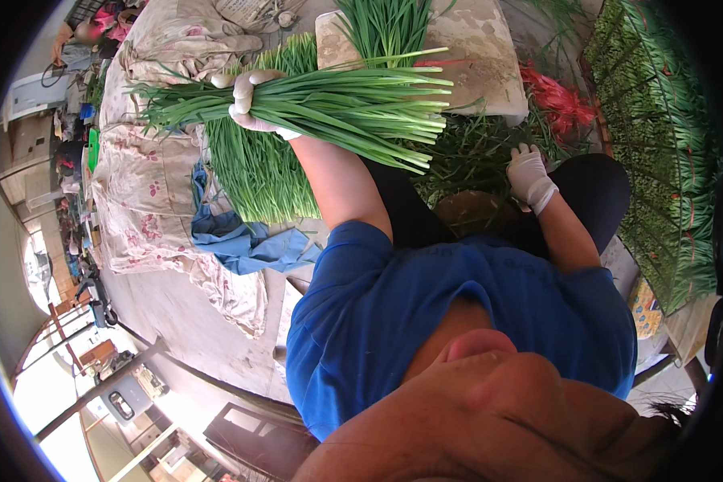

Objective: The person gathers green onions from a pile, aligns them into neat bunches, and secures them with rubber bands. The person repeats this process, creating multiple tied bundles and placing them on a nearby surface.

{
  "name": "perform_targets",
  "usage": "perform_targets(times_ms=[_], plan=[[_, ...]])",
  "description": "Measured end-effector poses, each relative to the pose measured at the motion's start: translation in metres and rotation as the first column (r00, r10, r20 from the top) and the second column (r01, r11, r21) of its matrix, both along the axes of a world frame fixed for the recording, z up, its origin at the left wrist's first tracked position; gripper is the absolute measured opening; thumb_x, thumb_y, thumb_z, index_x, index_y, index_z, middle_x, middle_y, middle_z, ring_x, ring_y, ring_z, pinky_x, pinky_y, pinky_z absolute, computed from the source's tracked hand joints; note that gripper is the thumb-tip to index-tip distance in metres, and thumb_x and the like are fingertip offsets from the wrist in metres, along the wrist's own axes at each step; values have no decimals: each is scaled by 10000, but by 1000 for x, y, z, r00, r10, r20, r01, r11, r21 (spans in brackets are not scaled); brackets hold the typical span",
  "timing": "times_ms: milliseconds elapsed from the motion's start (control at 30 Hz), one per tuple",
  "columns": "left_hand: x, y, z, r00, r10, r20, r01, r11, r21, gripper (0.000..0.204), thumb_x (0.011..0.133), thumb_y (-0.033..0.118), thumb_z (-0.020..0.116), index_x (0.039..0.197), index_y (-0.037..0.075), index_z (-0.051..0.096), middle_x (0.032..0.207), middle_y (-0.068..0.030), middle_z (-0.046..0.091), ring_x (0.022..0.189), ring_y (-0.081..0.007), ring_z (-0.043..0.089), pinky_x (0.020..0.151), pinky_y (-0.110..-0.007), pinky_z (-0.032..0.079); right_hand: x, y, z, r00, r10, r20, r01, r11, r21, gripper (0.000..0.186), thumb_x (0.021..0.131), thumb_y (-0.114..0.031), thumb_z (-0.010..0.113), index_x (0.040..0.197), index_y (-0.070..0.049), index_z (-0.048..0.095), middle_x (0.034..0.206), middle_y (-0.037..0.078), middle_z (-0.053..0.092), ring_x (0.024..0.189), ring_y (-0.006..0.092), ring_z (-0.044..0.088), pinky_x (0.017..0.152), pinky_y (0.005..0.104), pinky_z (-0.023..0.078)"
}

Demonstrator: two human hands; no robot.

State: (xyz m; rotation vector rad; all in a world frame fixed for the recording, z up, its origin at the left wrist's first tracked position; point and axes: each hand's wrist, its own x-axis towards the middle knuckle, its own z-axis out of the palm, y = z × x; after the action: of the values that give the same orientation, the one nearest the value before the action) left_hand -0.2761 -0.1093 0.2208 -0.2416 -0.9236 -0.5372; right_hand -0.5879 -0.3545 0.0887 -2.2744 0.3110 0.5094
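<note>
My left hand (247, 100), in a white glove, is wrapped around a bunch of long green chives (353, 108). The bunch lies level above a pile of loose chives (257, 181), its pale cut ends pointing right and its leaf tips left. On the right, my right hand (530, 178), gloved too, holds nothing that I can see. Its fingers are a little apart, close to scattered green leaves (474, 149) between my legs. A second bunch of chives (387, 28) rests on a worn, stained board (478, 48) in front of me.
Red plastic ties (558, 104) lie in a tangle right of the board. Tied chives are stacked high (687, 161) along the far right. A floral cloth (140, 201) spreads at the left, with a crumpled blue cloth (249, 245) by the loose pile.
</note>
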Motion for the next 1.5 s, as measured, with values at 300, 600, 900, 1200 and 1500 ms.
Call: perform_targets(times_ms=[300,600,900,1200,1500], plan=[[-7,-1,-6,987,83,-140,-82,997,13,394,859,58,554,1244,71,470,765,38,534,827,-72,533,979,-315,396,61,64,89,757,-481,443,146,784,603,227,861,-112,620,1076,-44,649,870,23,657,809,96,592,748,240,473],[6,-5,-17,991,106,-76,-88,975,205,372,873,96,501,1239,52,447,844,1,535,913,-126,525,1018,-373,389,81,42,88,944,-328,-33,246,637,731,293,874,-265,613,1027,-16,638,794,19,669,638,54,558,529,187,404],[-8,-25,-7,836,532,-131,-338,690,640,371,815,141,550,1154,-7,518,803,-55,608,901,-187,580,910,-367,486,102,23,77,993,-115,8,88,798,596,181,852,-212,634,901,-38,644,738,4,616,595,67,541,519,189,408],[35,-8,-44,594,676,-436,-57,577,815,69,828,100,461,856,56,506,752,-55,575,743,-204,585,798,-407,509,48,-12,75,905,-419,78,66,321,945,294,860,-269,614,955,8,637,750,21,578,680,94,517,627,214,404],[54,-2,-83,347,672,-654,144,651,746,107,876,123,422,884,21,453,779,-70,539,712,-210,555,722,-379,516,9,16,22,996,20,-82,-23,999,-34,401,827,-352,631,965,24,649,1060,137,628,732,250,647,770,326,490]])
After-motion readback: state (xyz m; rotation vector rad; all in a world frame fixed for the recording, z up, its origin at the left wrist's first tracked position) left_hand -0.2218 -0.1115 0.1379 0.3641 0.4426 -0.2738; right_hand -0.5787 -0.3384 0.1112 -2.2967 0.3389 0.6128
